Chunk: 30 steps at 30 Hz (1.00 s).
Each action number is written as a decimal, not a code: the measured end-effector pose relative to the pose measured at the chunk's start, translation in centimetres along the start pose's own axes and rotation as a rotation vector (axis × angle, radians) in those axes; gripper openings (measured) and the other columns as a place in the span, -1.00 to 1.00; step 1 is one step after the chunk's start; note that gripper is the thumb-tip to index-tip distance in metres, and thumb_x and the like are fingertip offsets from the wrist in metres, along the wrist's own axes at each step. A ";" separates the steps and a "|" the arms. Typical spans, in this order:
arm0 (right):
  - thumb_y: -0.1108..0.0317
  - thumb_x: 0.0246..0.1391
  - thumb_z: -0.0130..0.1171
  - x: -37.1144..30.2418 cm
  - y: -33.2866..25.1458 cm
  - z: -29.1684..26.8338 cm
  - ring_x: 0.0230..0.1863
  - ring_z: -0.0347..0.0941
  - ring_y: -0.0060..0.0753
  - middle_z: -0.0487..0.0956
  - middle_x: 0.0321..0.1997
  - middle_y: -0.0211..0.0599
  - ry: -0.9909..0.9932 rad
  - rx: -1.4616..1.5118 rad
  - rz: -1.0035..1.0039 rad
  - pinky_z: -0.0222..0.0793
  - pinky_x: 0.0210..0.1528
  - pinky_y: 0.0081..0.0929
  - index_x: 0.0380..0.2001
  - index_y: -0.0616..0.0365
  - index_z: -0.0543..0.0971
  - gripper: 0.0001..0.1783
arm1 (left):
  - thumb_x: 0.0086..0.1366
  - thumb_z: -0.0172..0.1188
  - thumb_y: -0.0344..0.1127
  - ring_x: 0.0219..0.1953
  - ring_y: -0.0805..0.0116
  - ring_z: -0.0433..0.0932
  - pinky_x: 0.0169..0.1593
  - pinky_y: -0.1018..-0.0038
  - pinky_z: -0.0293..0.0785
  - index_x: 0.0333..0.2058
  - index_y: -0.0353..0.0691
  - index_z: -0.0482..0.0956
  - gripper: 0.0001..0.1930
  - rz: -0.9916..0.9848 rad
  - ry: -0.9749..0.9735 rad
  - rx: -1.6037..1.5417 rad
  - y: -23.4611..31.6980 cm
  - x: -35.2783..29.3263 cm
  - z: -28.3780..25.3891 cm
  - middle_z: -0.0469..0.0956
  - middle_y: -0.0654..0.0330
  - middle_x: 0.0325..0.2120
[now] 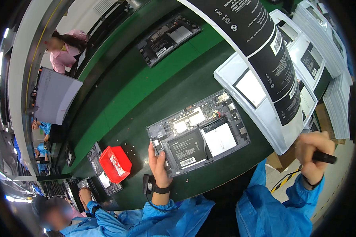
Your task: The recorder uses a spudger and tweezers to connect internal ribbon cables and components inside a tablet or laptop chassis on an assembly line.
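My left hand (pixel 158 166) grips the near left corner of an opened tablet (pixel 190 154), thumb on its edge. The tablet's bare inside faces up, showing a circuit board, a black battery pack (pixel 186 148) and a white-labelled panel (pixel 220 139). Off the table at the right, my right hand (pixel 312 152) is closed round a short black piece (pixel 324 157) that sticks out past the fingers; its kind is unclear. Close to that hand hangs the lower end of a curved sheet of black labels (pixel 261 51); whether the fingers touch it I cannot tell.
A red bin (pixel 115 164) of small white pieces rests on another opened device (pixel 94 158). A further opened device (pixel 168 39) lies on the green strip. White trays (pixel 249 91) with dark-framed parts stand right, beside stacked trays (pixel 338 106). A co-worker in blue (pixel 106 219) works at left.
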State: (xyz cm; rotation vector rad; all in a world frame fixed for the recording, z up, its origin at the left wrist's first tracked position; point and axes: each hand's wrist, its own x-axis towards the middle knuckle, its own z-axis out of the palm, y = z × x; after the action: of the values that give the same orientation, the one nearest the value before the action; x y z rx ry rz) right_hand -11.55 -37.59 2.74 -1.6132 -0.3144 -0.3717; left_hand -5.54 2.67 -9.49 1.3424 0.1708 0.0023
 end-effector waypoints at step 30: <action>0.42 0.31 0.20 2.1 -14.6 -9.0 -0.68 0.40 -0.24 0.52 -0.57 -0.14 -0.495 0.511 -0.383 0.24 -0.67 -0.30 -0.33 0.30 0.62 -0.84 | 0.44 0.08 -0.31 0.33 0.08 0.33 0.40 0.14 0.24 0.39 -0.39 0.23 -0.40 -0.044 0.020 0.095 0.7 0.3 0.7 0.27 -0.04 0.37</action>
State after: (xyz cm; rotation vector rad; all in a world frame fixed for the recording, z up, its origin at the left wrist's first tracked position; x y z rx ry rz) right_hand -16.18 -45.55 17.43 -1.1142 -1.0195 -0.1517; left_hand -5.13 2.15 -8.74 1.4336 0.2194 -0.0294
